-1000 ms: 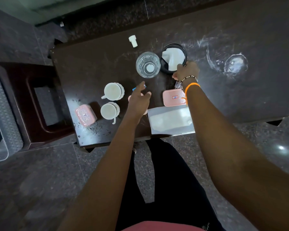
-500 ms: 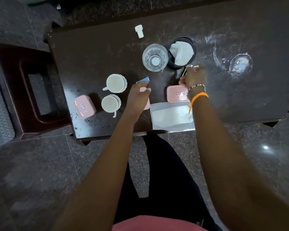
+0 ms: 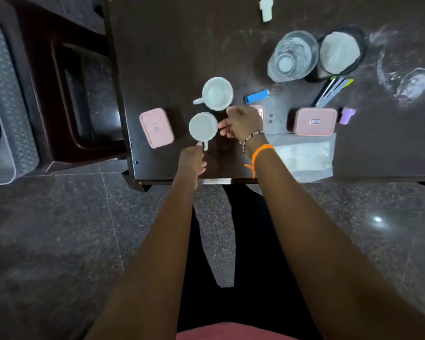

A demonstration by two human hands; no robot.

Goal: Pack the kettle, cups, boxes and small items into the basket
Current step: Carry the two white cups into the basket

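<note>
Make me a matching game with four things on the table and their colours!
Things:
1. little clip by the upper cup
2. lidded box at the table's left edge
3. wristband on the right arm
4. small cap right of the other box

Colours:
A. orange
B. purple
C. blue
D. pink

Pairs: 1-C, 2-D, 3-A, 4-B

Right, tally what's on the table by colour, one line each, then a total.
White: 4 – upper cup, lower cup, small cap, plastic bag
Pink: 3 – left box, right box, box partly hidden by the right hand
Blue: 1 – small flat item
Purple: 1 – small cap
Clear: 1 – glass kettle
Black: 1 – container
Pens, mixed colours: 1 bundle
Total: 12
</note>
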